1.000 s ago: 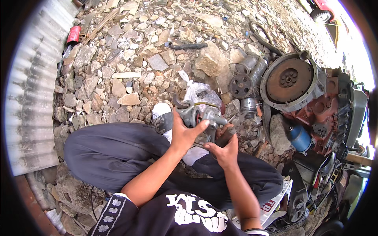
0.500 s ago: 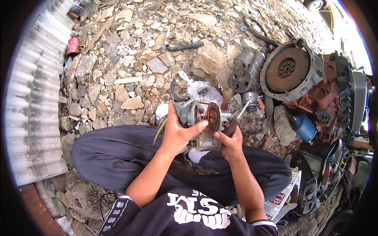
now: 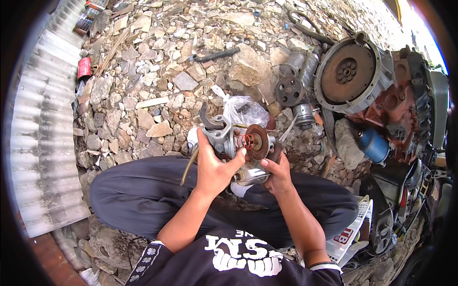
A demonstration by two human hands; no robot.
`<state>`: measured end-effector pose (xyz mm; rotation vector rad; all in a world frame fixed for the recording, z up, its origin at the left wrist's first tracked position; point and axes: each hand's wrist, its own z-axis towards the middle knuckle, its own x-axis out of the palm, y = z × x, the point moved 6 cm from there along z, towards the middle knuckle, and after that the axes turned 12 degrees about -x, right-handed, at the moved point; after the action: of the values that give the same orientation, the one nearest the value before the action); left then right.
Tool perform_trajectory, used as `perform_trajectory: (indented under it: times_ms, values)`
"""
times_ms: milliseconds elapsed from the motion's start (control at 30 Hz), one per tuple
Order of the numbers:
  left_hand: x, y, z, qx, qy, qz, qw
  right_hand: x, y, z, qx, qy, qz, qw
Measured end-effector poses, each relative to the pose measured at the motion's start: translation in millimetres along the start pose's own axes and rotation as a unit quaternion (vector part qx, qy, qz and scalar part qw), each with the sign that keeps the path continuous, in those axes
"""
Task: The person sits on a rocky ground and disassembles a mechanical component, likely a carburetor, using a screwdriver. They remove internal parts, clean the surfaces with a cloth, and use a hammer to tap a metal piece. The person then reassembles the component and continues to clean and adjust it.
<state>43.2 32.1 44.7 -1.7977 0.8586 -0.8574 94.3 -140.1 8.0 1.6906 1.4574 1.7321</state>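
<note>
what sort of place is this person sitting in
It looks like an outdoor yard for car or engine work, perhaps a scrap yard: the ground is broken rubble, a partly stripped engine stands to the right, and a loose pulley lies nearby.

Stony outdoor yard (image 3: 143,71) with engine parts (image 3: 381,97)

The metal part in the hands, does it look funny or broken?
Yes: its brown disc stands apart from the grey body, with a red spring bare in the gap, so it looks opened up. I can't tell if it's broken.
</note>
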Motion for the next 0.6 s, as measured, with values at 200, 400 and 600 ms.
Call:
perform_trajectory:
  times_ms: [200,400,600]
  values:
    - [2,-23,-10,0.058,-0.035,0.193,0.979,-14,-12,-1,0.030,-0.002,0.007,1.000]
    - [7,-37,-18,0.109,-0.090,0.263,0.954,-22,-32,-4,0.058,-0.036,0.053,0.996]
    - [28,-56,-22,0.160,-0.053,0.368,0.915,-27,-60,-18,0.169,-0.053,0.166,0.970]
